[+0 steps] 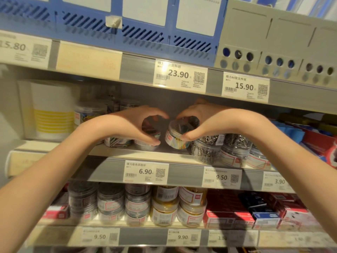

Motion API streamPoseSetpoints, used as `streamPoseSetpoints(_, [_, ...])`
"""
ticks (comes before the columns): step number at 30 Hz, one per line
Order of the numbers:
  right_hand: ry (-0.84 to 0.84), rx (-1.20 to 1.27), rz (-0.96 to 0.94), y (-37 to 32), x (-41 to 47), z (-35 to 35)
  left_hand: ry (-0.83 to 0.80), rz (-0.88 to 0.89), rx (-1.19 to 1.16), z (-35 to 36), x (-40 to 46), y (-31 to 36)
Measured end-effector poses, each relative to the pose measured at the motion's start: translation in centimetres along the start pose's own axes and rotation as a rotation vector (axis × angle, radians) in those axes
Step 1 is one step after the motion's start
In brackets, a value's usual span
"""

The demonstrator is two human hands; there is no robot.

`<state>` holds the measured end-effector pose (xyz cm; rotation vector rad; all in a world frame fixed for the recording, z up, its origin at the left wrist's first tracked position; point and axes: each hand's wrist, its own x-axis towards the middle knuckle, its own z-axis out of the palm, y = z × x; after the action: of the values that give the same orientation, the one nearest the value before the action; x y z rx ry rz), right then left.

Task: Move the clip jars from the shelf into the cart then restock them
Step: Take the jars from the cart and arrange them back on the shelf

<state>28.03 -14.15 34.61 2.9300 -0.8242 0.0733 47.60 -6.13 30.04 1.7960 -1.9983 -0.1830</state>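
Observation:
Both of my hands reach into the middle shelf [138, 155]. My left hand [131, 123] curls its fingers and thumb round a clear jar of coloured clips [148, 141] that stands on the shelf. My right hand [202, 121] grips a second clear jar of coloured clips [177, 136], tilted toward me and lifted at its front. Another coloured clip jar [117, 142] stands just left of my left hand, partly hidden by my wrist. More such jars [91, 112] stand further back on the left.
Jars of silver clips [220, 148] crowd the shelf right of my right hand. A white and yellow box [51, 110] stands at the left. Below are more jars [136, 203] and red boxes [228, 210]. Blue file racks [127, 26] sit above. No cart is in view.

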Motion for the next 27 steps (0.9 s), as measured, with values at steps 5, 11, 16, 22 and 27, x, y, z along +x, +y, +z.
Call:
streamPoseSetpoints(5, [-0.042, -0.061, 0.032, -0.4, 0.2, -0.1, 0.085, -0.001, 0.045, 0.3, -0.9, -0.5])
streamPoseSetpoints(11, [-0.080, -0.134, 0.049, -0.9, 0.5, -0.2, 0.245, 0.030, 0.171, 0.6, -4.1, -1.8])
streamPoseSetpoints(16, [-0.118, -0.139, 0.031, -1.1, 1.0, -0.4, 0.402, 0.078, 0.160, 1.0, -5.9, -2.7])
streamPoseSetpoints(22, [-0.155, 0.011, -0.007, -1.1, 1.9, -0.5, 0.497, 0.169, 0.208, 1.6, -7.7, -3.7])
streamPoseSetpoints(27, [-0.105, 0.098, -0.077, -2.7, 3.1, 0.0, 0.616, 0.160, 0.205, 2.2, -8.8, -4.2])
